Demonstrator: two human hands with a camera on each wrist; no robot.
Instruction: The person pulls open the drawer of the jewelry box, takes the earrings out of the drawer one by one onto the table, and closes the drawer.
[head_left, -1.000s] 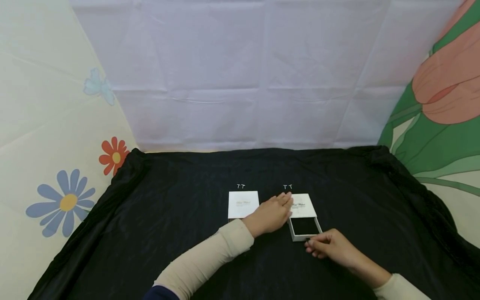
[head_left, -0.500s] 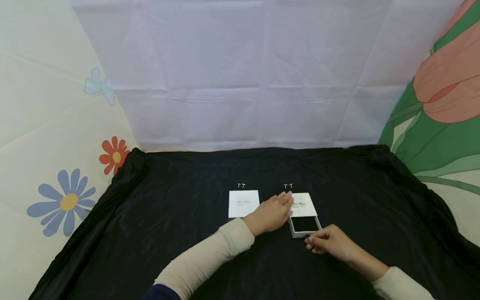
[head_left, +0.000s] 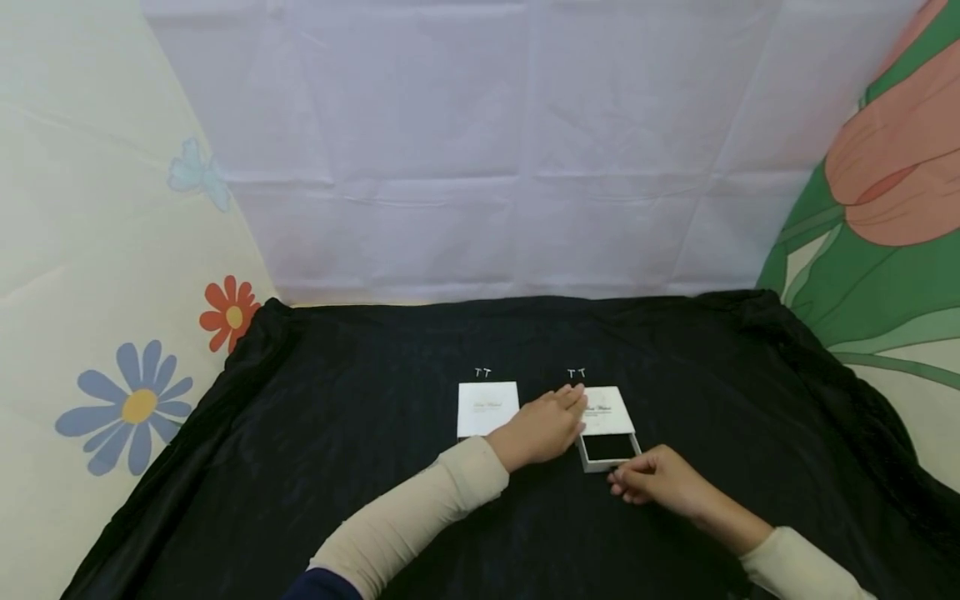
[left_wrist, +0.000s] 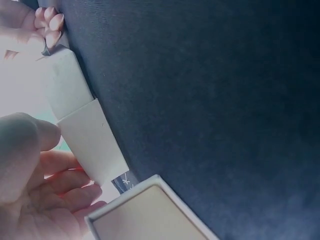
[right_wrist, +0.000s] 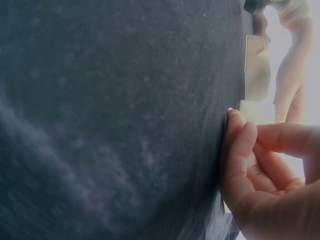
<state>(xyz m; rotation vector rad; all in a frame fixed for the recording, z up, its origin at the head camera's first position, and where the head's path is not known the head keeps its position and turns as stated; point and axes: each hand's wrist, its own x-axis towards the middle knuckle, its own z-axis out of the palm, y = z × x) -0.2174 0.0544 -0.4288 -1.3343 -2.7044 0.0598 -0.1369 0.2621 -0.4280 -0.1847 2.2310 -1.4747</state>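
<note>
A white drawer-style gift box (head_left: 604, 412) with dark script lies on the black cloth, its tray (head_left: 597, 468) partly out and showing a dark inside. My left hand (head_left: 542, 427) rests along the left side of the sleeve, fingers straight in the head view. Thumb and fingertips touch the sleeve's upper edge in the left wrist view. At the tray's front, my right hand (head_left: 652, 479) pinches a dark pull tab (left_wrist: 46, 51) between thumb and fingers. A second white box (head_left: 487, 407) stands left of it, partly behind my left wrist.
Two tiny white T-shaped pieces (head_left: 482, 372) lie behind the left box, and two more T-shaped pieces (head_left: 576, 372) behind the right one. Black cloth (head_left: 360, 467) covers the table up to a white backdrop (head_left: 480, 167). Flower-patterned sheets (head_left: 138, 407) hang at both sides.
My right hand has moved slightly away from me, and the tray has slid a little into its sleeve. The left hand and the left box have stayed in place.
</note>
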